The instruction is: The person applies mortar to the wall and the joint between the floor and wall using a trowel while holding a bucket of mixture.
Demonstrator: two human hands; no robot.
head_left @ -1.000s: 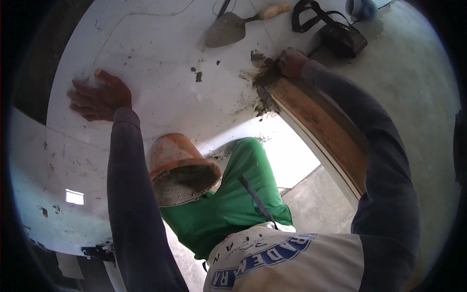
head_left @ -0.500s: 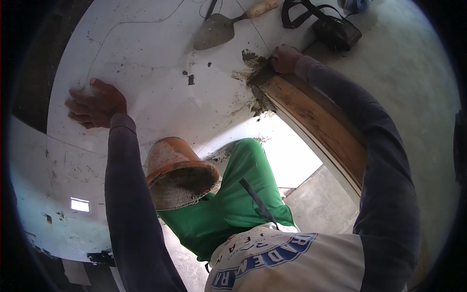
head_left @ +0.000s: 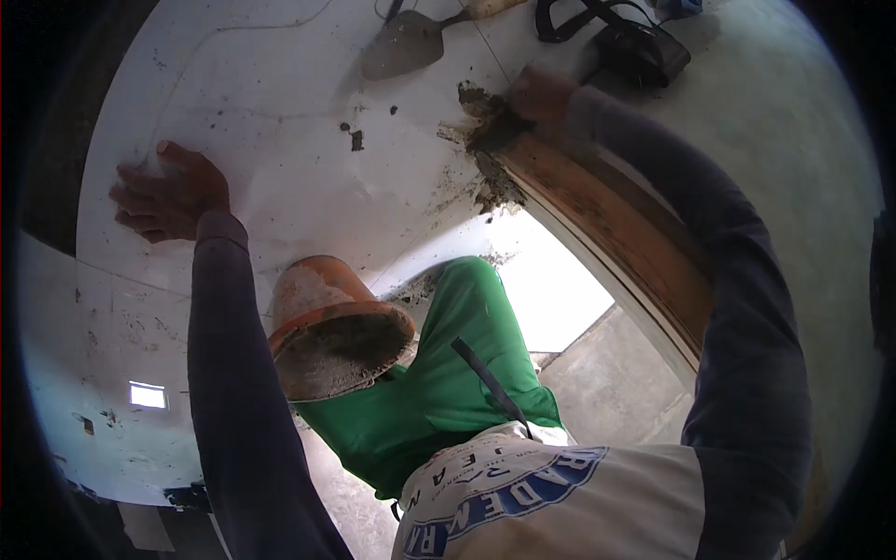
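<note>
My left hand lies with spread fingers on the white tiled surface. My right hand is blurred at the top end of the wooden board, beside a dark patch of wet mortar and a thin line; I cannot make out its fingers. A trowel with a wooden handle rests above and left of that hand, and a black bag with a strap lies just beyond it. An orange bucket, crusted with cement, stands between my left forearm and my green-clad leg.
A thin string runs across the tiles at the upper left. A bright opening and grey concrete show beside the board, and a pale grey surface spans the right side. A small blue object sits at the top edge.
My right hand has moved upward and is now smeared by motion. My left hand stays spread on the tiles. The view has shifted slightly, so the surroundings sit a little further left.
</note>
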